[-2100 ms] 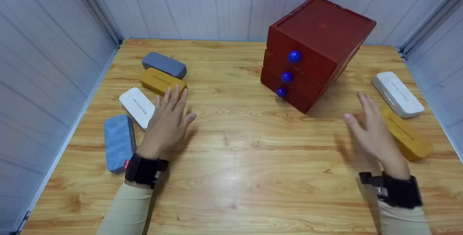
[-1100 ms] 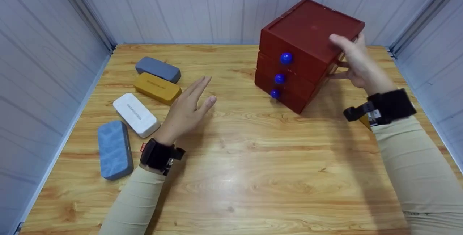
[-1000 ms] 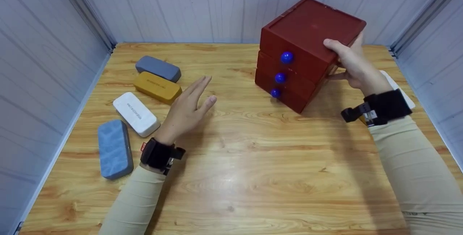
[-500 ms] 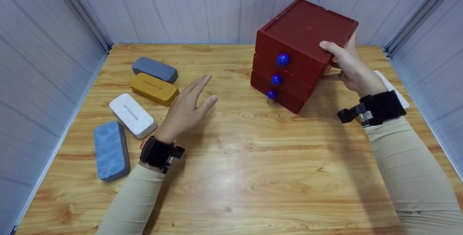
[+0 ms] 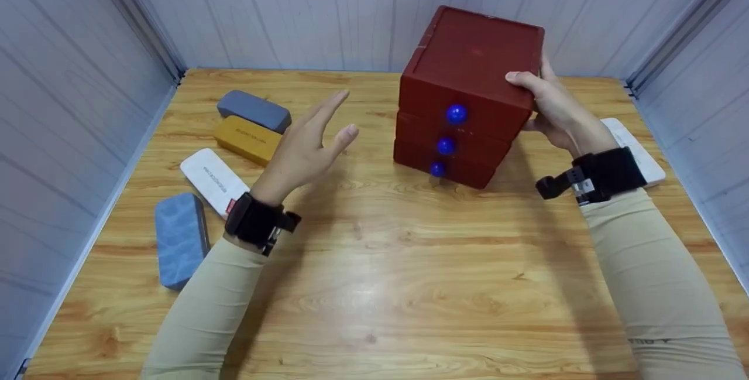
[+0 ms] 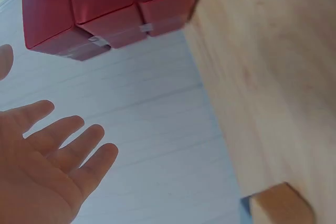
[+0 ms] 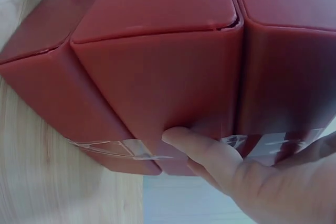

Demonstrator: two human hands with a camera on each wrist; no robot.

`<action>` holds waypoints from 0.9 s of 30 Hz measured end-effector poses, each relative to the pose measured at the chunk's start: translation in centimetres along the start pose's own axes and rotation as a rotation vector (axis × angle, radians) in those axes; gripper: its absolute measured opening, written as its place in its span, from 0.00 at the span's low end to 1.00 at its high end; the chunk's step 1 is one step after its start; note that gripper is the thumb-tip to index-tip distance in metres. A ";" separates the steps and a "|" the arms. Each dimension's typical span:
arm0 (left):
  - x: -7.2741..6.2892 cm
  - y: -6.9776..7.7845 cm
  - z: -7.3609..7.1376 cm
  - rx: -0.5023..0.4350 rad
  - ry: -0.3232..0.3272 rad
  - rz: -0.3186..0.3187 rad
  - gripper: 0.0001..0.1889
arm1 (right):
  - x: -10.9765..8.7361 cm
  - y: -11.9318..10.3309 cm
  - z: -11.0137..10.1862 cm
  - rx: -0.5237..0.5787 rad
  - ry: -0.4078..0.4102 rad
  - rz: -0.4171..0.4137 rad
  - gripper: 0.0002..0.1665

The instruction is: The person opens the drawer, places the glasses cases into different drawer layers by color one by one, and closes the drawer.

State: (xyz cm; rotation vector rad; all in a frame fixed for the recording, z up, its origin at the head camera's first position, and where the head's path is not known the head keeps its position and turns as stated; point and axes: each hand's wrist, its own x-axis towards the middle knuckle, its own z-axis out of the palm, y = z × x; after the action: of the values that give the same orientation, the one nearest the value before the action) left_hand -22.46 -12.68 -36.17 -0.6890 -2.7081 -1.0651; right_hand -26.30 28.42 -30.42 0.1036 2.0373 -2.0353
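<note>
Far left: light-blue case (image 5: 178,236), wavy-patterned; then white case (image 5: 212,178), mustard case (image 5: 246,139), grey case (image 5: 254,109), rounded oblongs. Left hand (image 5: 301,149): fingers straight, holding nothing; left wrist view shows palm, head view its back. Red three-drawer cabinet (image 5: 462,81), smooth plastic, ball-shaped blue knobs (image 5: 456,114), right of centre on wood-grain table (image 5: 374,292). Right hand (image 5: 559,108) grips cabinet's right side, thumb on top; wrist views add tape (image 7: 135,148) across tiers. Far right: second white case (image 5: 635,149).
</note>
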 end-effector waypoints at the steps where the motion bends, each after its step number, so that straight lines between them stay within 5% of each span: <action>1: 0.4 0.2 -0.2 -0.012 -0.001 0.002 0.36 | 0.0 0.0 0.1 -0.003 -0.010 -0.001 0.54; 12: 4.2 2.8 -1.1 -0.112 -0.064 -0.051 0.38 | -0.1 0.3 1.0 -0.040 -0.119 0.002 0.53; 19: 6.1 2.9 -1.0 -0.265 -0.116 -0.188 0.41 | 0.3 0.5 2.2 -0.077 -0.162 0.000 0.53; 27: 6.7 3.7 -1.0 -0.360 -0.173 -0.287 0.46 | 0.0 0.8 3.0 -0.091 -0.192 -0.019 0.52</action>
State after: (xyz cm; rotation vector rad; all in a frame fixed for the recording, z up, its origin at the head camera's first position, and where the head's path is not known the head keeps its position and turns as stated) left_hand -26.68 -8.55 -31.18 -0.4638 -2.8512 -1.6625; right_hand -25.76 25.50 -31.14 -0.1239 2.0142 -1.8795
